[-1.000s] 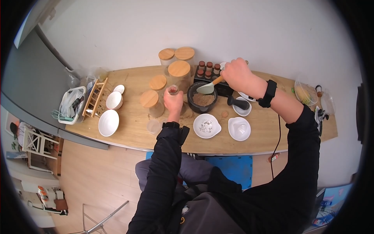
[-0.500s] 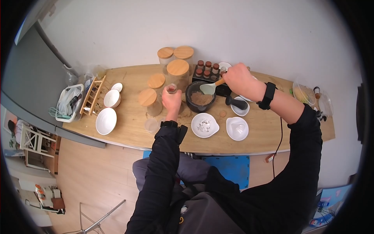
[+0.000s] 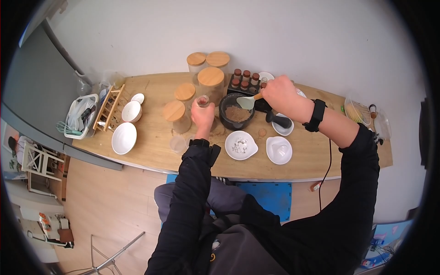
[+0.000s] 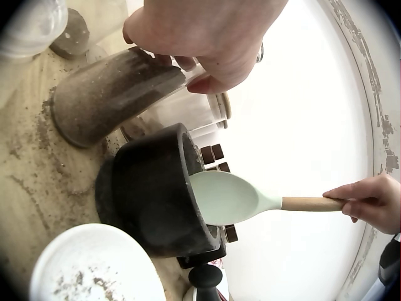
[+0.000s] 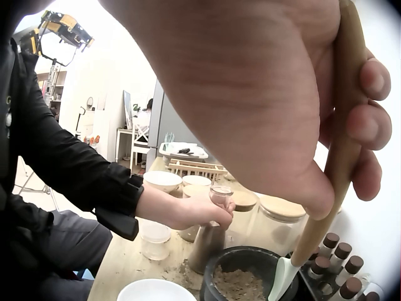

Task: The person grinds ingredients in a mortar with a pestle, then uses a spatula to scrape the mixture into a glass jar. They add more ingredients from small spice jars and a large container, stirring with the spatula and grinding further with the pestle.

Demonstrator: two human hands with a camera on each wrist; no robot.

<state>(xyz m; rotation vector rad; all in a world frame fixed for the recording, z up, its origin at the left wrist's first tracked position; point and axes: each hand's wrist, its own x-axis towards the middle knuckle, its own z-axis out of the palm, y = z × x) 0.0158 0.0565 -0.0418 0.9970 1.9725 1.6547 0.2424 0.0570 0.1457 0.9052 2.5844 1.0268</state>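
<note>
My left hand (image 3: 202, 116) grips the neck of a clear glass bottle (image 4: 106, 94) that widens toward its base and holds brown powder. The bottle stands on the table, just left of a black stone mortar (image 4: 147, 194). Crumbly brown powder (image 3: 237, 113) lies inside the mortar. Over on the right, my right hand (image 3: 282, 95) holds the wooden handle of a spoon (image 4: 229, 197) with a pale green head. That head dips inside the mortar's rim, at its right side. Fingers of the right hand curl round the handle in the right wrist view.
Wood-lidded jars (image 3: 211, 77) stand behind the left hand, and a rack of brown-capped spice bottles (image 3: 245, 80) behind the mortar. In front sit a white bowl with pale bits (image 3: 241, 145) and another spouted bowl (image 3: 279, 150). A black pestle (image 3: 277, 120) rests in a white dish.
The spoon's head has shifted slightly right within the mortar, toward its rim, and the right hand sits a little lower. My left hand stays at the bottle's neck.
</note>
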